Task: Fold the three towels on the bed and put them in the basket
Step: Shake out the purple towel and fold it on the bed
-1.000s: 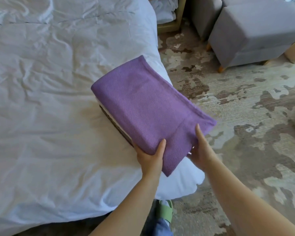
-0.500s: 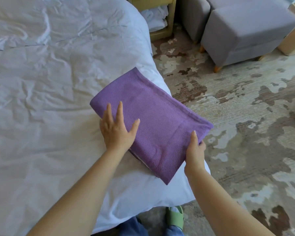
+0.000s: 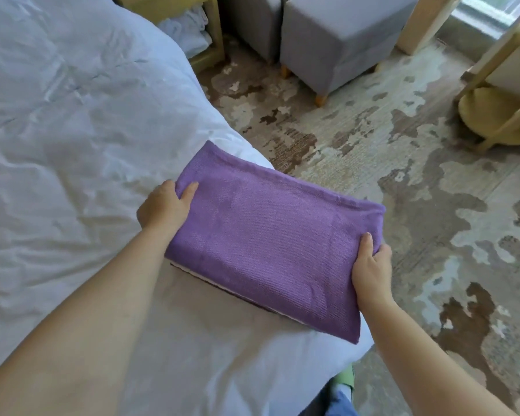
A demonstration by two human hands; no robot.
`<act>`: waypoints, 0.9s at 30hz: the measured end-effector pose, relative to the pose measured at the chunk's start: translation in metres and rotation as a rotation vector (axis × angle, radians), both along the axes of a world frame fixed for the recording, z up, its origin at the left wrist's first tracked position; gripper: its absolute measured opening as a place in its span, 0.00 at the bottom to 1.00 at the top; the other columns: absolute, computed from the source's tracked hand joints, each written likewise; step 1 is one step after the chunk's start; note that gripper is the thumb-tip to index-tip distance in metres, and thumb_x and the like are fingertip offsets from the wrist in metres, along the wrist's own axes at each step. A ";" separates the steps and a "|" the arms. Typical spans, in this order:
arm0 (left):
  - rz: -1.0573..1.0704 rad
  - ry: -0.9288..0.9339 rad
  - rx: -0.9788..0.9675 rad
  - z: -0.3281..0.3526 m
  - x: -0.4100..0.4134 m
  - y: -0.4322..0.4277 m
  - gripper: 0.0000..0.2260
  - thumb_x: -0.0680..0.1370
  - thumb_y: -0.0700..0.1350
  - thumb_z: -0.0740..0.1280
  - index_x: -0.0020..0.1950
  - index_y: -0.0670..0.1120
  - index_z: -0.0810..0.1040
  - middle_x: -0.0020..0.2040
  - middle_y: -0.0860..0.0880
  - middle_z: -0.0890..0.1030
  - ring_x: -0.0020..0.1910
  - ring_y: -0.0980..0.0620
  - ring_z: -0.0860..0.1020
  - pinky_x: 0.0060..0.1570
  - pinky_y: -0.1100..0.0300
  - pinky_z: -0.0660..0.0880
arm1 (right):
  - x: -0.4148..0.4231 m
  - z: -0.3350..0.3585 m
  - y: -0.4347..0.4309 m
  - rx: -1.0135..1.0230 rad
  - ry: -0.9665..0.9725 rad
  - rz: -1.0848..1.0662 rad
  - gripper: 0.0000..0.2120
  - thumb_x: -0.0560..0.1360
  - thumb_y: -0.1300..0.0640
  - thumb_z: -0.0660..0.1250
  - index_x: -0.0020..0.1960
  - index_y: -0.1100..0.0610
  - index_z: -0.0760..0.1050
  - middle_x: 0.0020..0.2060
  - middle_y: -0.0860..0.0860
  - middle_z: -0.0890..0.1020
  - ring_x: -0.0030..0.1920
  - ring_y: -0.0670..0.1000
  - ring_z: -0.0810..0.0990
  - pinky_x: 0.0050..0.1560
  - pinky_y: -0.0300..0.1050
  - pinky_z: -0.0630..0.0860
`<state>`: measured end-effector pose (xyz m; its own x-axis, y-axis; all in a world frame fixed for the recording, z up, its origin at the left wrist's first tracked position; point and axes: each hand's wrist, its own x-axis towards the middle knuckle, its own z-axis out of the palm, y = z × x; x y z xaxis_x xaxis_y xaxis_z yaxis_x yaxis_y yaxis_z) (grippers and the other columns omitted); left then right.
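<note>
Lifting the towel stack (image 3: 270, 265) off the bed (image 3: 72, 130) as one block was judged the step in hand, since the folding appeared complete. The bed, under a creased white cover, extended beneath and outward of the left fingers. The stack sat at its near corner with the right end past the mattress edge; whether it touched the cover could not be confirmed. The purple towel (image 3: 282, 217) lay topmost, and a pale layer (image 3: 192, 270) and a dark layer (image 3: 240, 297) showed under it along the near edge, between the two hands. The left hand (image 3: 162, 208) clamped one short end, thumb on top, the other fingers curled under and out of sight. The right hand (image 3: 371, 265) clamped the opposite end likewise, thumb above, fingers hidden below. Recommended: seat the fingers well under the bottom layer, press evenly from both ends and carry level, as the lower layers could slide out toward the wrists. No basket could be identified. Beyond the right fingers spread a mottled brown-and-cream carpet (image 3: 403, 175); further out stood grey ottomans (image 3: 342, 34). A wooden shelf unit (image 3: 213, 28) holding white linen stood beyond the left fingertips, and a yellow cushioned stool (image 3: 490, 115) far outward of the right thumb. A green slipper (image 3: 344, 378) showed below the right wrist.
</note>
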<state>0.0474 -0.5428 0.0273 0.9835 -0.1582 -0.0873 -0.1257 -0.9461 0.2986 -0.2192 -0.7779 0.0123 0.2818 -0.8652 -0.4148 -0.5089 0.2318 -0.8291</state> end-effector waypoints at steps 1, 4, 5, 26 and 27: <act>-0.034 -0.040 -0.046 0.001 0.005 0.001 0.23 0.77 0.66 0.55 0.44 0.45 0.70 0.47 0.41 0.79 0.47 0.38 0.76 0.41 0.53 0.68 | 0.001 0.003 0.001 -0.024 -0.011 -0.007 0.14 0.79 0.42 0.55 0.42 0.50 0.64 0.38 0.47 0.73 0.38 0.47 0.71 0.43 0.47 0.67; -0.042 -0.034 -0.175 -0.001 0.015 0.005 0.23 0.76 0.66 0.56 0.37 0.47 0.65 0.39 0.46 0.74 0.40 0.41 0.71 0.39 0.54 0.66 | 0.004 0.007 0.001 -0.078 -0.019 -0.008 0.13 0.79 0.43 0.56 0.41 0.49 0.65 0.37 0.45 0.72 0.37 0.44 0.70 0.38 0.43 0.67; -0.028 0.017 -0.174 -0.006 0.016 0.008 0.23 0.76 0.67 0.56 0.37 0.47 0.65 0.39 0.47 0.74 0.40 0.42 0.70 0.40 0.53 0.66 | 0.004 0.005 0.001 -0.072 -0.006 -0.007 0.13 0.79 0.43 0.57 0.43 0.52 0.66 0.37 0.46 0.73 0.37 0.45 0.71 0.39 0.44 0.66; 0.164 1.215 -0.853 -0.035 0.016 0.030 0.22 0.69 0.66 0.66 0.51 0.53 0.85 0.53 0.46 0.84 0.48 0.46 0.84 0.39 0.58 0.80 | -0.023 -0.010 0.017 0.550 -0.116 0.180 0.38 0.67 0.25 0.59 0.69 0.48 0.69 0.60 0.47 0.80 0.57 0.48 0.81 0.55 0.49 0.77; 0.166 1.207 -0.869 -0.032 0.013 0.029 0.22 0.69 0.66 0.66 0.52 0.52 0.85 0.54 0.46 0.84 0.49 0.46 0.84 0.39 0.58 0.80 | -0.022 -0.010 0.014 0.524 -0.098 0.157 0.39 0.68 0.26 0.58 0.70 0.49 0.67 0.63 0.49 0.78 0.59 0.50 0.79 0.58 0.49 0.75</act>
<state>0.0601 -0.5140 -0.0048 0.4012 -0.4825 -0.7786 0.6886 -0.4017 0.6038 -0.2413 -0.7640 0.0026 0.4501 -0.4945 -0.7436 -0.4967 0.5534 -0.6686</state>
